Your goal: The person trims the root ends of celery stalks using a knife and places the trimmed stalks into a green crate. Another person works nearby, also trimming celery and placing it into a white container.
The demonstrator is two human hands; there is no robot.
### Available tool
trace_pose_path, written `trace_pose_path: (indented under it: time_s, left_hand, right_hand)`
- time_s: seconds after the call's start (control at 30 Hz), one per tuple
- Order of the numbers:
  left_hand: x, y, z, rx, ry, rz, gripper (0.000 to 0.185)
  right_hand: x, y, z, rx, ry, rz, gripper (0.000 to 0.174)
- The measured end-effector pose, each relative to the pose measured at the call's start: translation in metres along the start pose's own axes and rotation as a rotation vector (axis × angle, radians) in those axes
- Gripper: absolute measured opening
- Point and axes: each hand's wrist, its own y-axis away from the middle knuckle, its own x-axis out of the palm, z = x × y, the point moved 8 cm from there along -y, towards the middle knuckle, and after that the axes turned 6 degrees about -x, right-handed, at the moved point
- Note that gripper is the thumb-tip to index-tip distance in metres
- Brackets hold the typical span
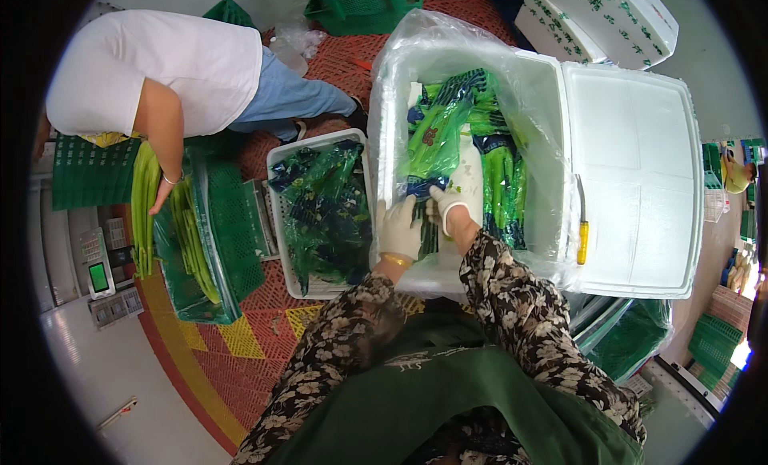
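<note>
A white foam box (pixel 555 99) lined with clear plastic stands before me, holding several plastic-bagged bunches of celery (pixel 504 177) and a white object (pixel 469 171) between them. My left hand (pixel 400 229), in a white glove, rests at the box's near left side, at the lower end of a bagged celery bunch (pixel 441 141). My right hand (pixel 450 208), gloved too, touches the same end, with its index finger on the dark printed part. Some fingers of both hands are hidden, so their hold is unclear.
Left of the box is a white crate (pixel 279 225) of green plastic bags. A co-worker (pixel 180 75) handles celery stalks (pixel 144 207) over a lined green crate (pixel 231 243). The foam lid (pixel 636 177) adjoins the box's right; a yellow-handled knife (pixel 582 243) lies at that edge.
</note>
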Motion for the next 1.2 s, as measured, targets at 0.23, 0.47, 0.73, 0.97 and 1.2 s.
trace_pose_path:
  time_s: [0.23,0.47,0.73,0.97,1.2]
  left_hand:
    - [-0.039,0.014,0.008,-0.119,0.164,-0.026,0.091]
    - [-0.045,0.013,-0.070,-0.054,0.548,0.027,0.090]
    - [-0.114,0.043,-0.076,-0.069,0.017,0.085,0.022]
    - [-0.163,0.097,-0.078,0.235,0.134,-0.072,0.026]
    - [-0.175,0.118,-0.059,-0.090,0.529,0.021,0.034]
  right_hand:
    - [0.023,0.084,0.089,-0.404,0.079,0.267,0.021]
    - [0.045,0.203,0.146,-0.449,0.195,0.395,0.033]
    - [0.062,0.264,0.173,-0.693,0.539,0.291,0.035]
    - [0.065,0.311,0.132,-0.536,0.463,0.398,0.034]
    - [0.090,0.349,0.130,-0.496,0.255,0.610,0.032]
